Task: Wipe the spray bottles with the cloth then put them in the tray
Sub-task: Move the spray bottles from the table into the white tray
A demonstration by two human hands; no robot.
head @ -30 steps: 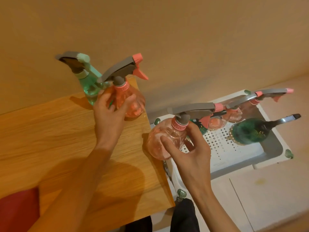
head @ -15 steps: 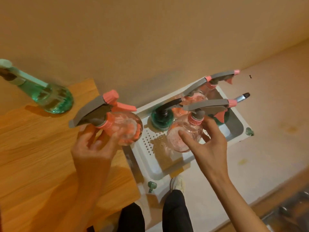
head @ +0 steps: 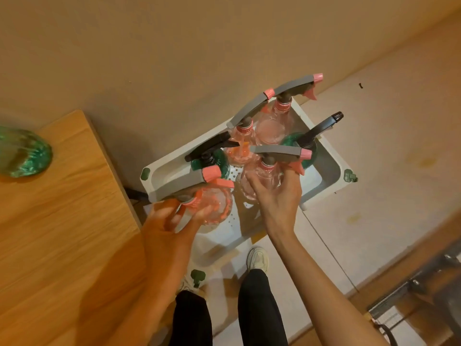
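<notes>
My left hand (head: 169,221) grips a pink spray bottle (head: 214,203) with a grey trigger head, held over the near left part of the white perforated tray (head: 331,168). My right hand (head: 277,196) grips a second pink spray bottle (head: 264,176) by its shoulder, low inside the tray. Two pink bottles (head: 272,123) and two green bottles with black heads (head: 217,158) stand in the tray behind them. One green bottle (head: 22,153) remains on the wooden table at far left. No cloth is in view.
The wooden table (head: 62,221) fills the left side; its right edge runs beside the tray. The tray stands on a pale floor against a beige wall. My legs and a white shoe (head: 258,258) are below the tray. Metal fittings (head: 411,283) lie at lower right.
Both hands have carried their pink bottles rightward off the table and over the tray. The right bottle has dropped lower into the tray. The green bottle stayed on the table.
</notes>
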